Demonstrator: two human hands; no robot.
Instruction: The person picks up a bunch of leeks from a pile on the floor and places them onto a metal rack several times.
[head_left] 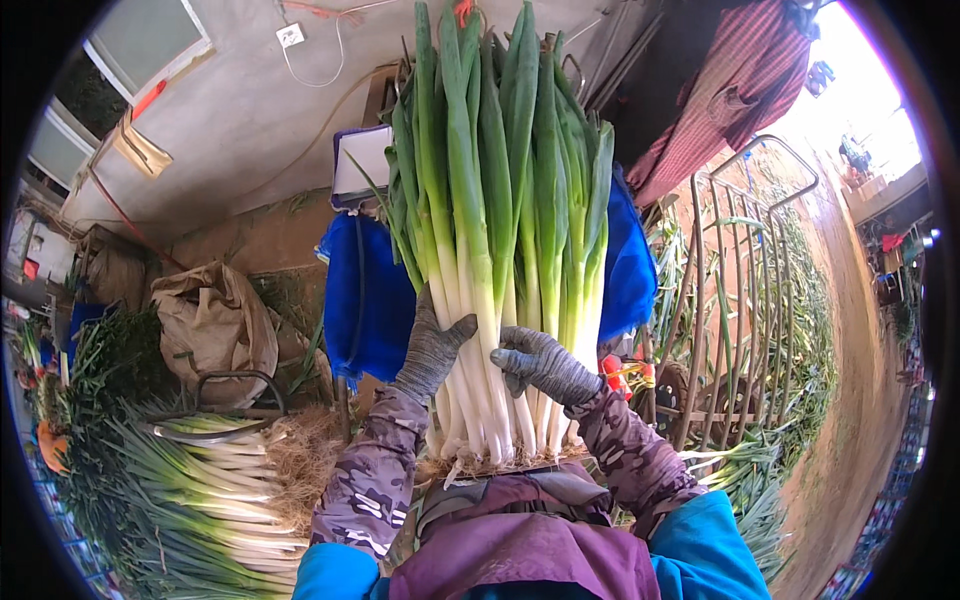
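A thick row of large green onions (pixel 470 220) lies before me, green leaves away from me and white stalks with trimmed root ends close to my lap. My left hand (pixel 435 345), in a grey knit glove, grips white stalks at the left of the row; its thumb lies on top and some fingers are hidden. Just to its right, my gloved right hand (pixel 548 365) has its fingers curled, with thumb and fingertips closed at a stalk near the middle. Blue cloth (pixel 365 290) shows under the row on both sides.
At lower left lies a pile of green onions with roots (pixel 230 500). A tan sack (pixel 215 320) slumps behind it. On the right stands a metal rack cart (pixel 735 300) among scattered leaves. A white-topped box (pixel 362 162) sits beyond the blue cloth, and a checked red cloth (pixel 735 90) hangs upper right.
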